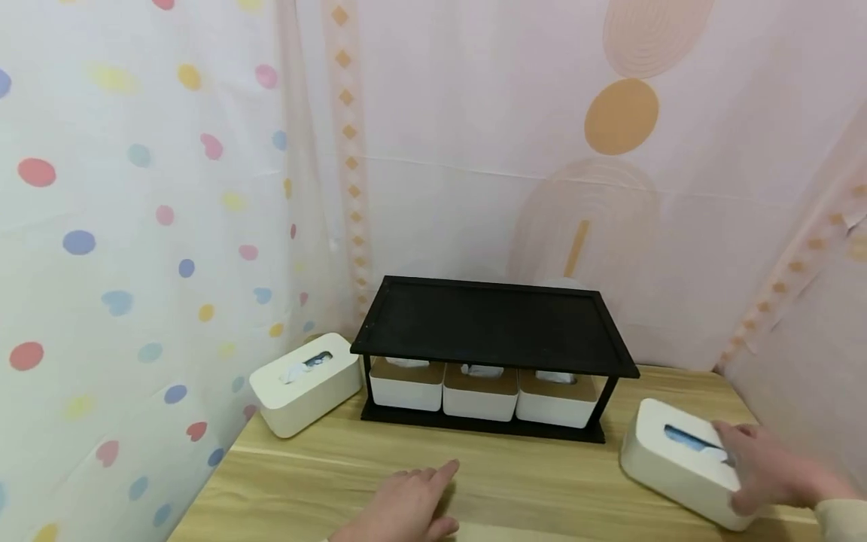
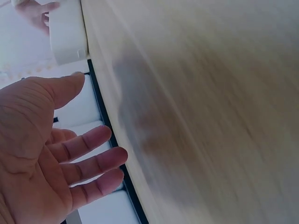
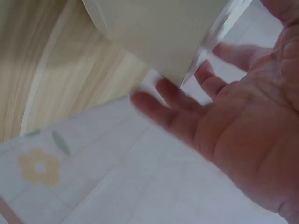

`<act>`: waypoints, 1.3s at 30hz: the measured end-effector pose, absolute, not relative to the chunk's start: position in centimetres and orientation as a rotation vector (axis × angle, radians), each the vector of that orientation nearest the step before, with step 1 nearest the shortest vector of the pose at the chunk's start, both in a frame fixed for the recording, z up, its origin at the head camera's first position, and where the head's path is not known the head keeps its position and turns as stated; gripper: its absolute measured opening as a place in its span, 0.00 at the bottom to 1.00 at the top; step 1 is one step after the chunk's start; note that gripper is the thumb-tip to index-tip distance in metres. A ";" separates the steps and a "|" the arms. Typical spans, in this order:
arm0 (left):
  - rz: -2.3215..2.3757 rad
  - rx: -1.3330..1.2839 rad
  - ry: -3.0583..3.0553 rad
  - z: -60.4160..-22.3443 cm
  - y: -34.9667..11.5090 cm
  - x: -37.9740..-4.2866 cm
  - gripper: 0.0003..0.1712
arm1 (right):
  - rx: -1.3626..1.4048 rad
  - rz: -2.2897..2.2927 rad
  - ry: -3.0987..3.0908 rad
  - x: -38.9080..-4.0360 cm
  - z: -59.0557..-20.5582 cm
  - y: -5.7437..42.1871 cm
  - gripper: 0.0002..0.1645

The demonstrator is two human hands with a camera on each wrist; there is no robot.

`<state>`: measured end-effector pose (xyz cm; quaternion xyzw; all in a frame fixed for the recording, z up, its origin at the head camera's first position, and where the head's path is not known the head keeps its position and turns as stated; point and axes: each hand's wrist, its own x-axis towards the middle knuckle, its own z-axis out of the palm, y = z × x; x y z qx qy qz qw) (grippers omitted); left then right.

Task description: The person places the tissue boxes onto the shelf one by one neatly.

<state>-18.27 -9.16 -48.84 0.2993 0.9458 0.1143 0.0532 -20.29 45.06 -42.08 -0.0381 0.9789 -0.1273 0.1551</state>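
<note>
Box (image 1: 685,461), rounded, white, blue in its slot (image 1: 691,439), sits near the right edge of the worktop (image 1: 542,482); your right hand (image 1: 772,468) spreads fingers at its end, grip unclear; your left hand (image 1: 405,503) has fingers apart.

Near the right edge of the wood-grained surface (image 1: 528,482), a box (image 1: 677,461) is showing smooth, matt plastic; cloth curtains (image 1: 433,226) are showing creases.
</note>
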 end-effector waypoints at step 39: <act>1.946 0.157 1.870 -49.7 -13.9 -19.7 0.48 | -0.336 -1.736 1.827 -21.4 -49.0 24.4 0.57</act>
